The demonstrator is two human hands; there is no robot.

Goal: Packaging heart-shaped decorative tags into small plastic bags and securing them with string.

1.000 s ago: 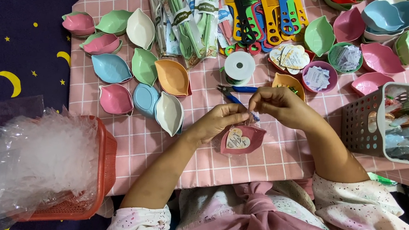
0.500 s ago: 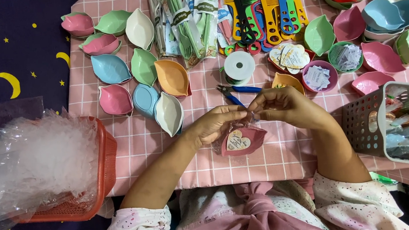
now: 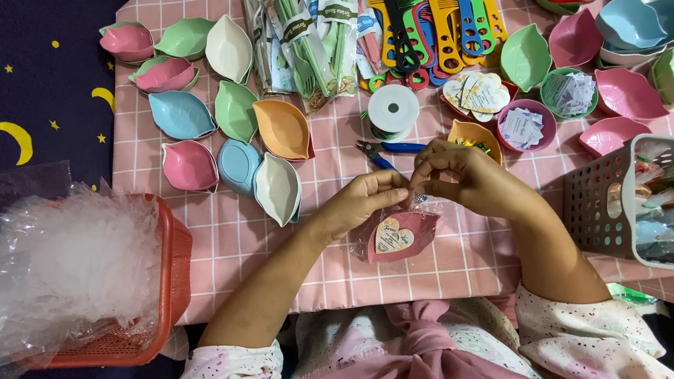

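Both hands met over the bench: left hand (image 3: 362, 202) and right hand (image 3: 466, 180) pinched the neck of a clear bag (image 3: 394, 235). Pink dish inside hung just below, nearer the left.

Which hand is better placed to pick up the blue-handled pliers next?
Right, probably. The right hand lies just below the blue-handled pliers, nearer them than the left hand, though both hands pinch the clear bag holding the pink dish.

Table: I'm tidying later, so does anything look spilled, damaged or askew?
Nothing stands out. Leaf dishes lie loosely arranged, combs are bunched, and both hands, left and right, pinch a wrapped pink dish.
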